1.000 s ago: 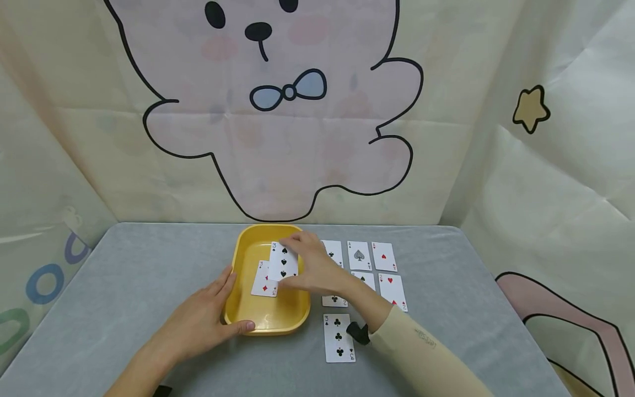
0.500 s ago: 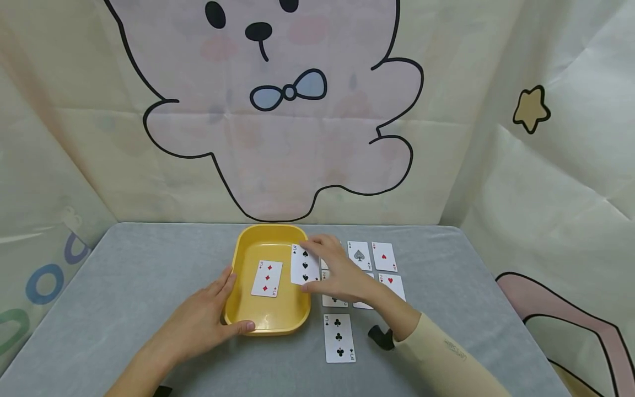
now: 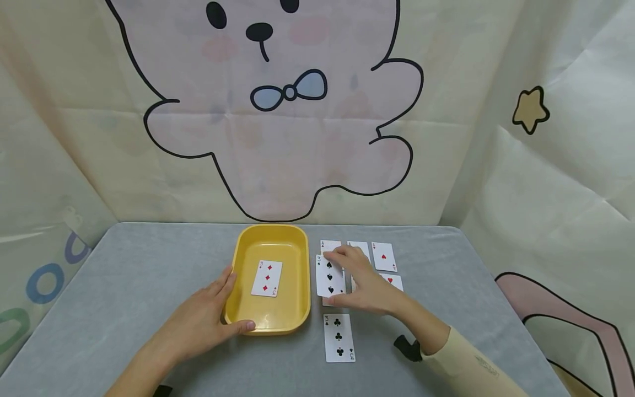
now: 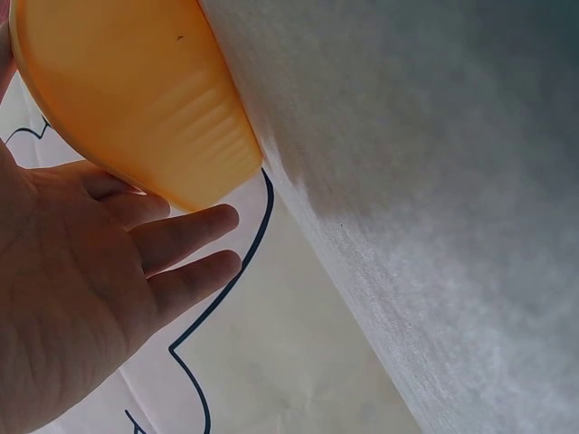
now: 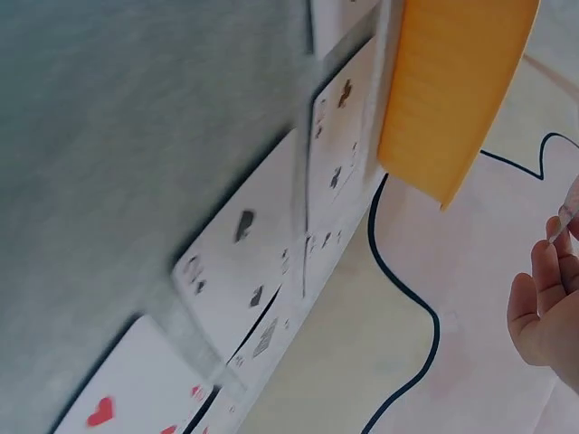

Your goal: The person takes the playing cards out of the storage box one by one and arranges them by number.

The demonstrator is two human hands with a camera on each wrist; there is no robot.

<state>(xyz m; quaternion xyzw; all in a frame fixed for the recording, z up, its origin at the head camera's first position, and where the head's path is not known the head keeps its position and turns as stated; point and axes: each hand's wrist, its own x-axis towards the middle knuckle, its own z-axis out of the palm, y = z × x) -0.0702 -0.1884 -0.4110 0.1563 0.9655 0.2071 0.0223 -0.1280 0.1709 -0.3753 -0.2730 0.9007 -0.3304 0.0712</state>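
My right hand (image 3: 364, 284) pinches a three of spades (image 3: 329, 275) by its top and bottom edges, thumb below and fingers above. The card overlaps cards lying right of the yellow tray (image 3: 253, 314). In the right wrist view my right hand (image 5: 552, 307) sits at the right edge, its card mostly out of frame. My left hand (image 3: 205, 320) rests against the tray's near left corner, thumb along the front rim. Seen from the left wrist, its fingers (image 4: 185, 240) are fairly straight beside the tray wall (image 4: 163, 117). A three of diamonds (image 3: 267, 278) lies in the tray.
Face-up cards form rows right of the tray, including an ace of hearts (image 3: 384, 257) and a partly covered two of hearts (image 3: 393, 282). A three of clubs (image 3: 339, 339) lies nearer. A printed cloth (image 3: 347, 160) hangs behind the grey table (image 3: 163, 270).
My right hand has carried the three of spades rightward out of the tray, over the cards on the table. The three of diamonds beneath is now uncovered. My left hand stays put.
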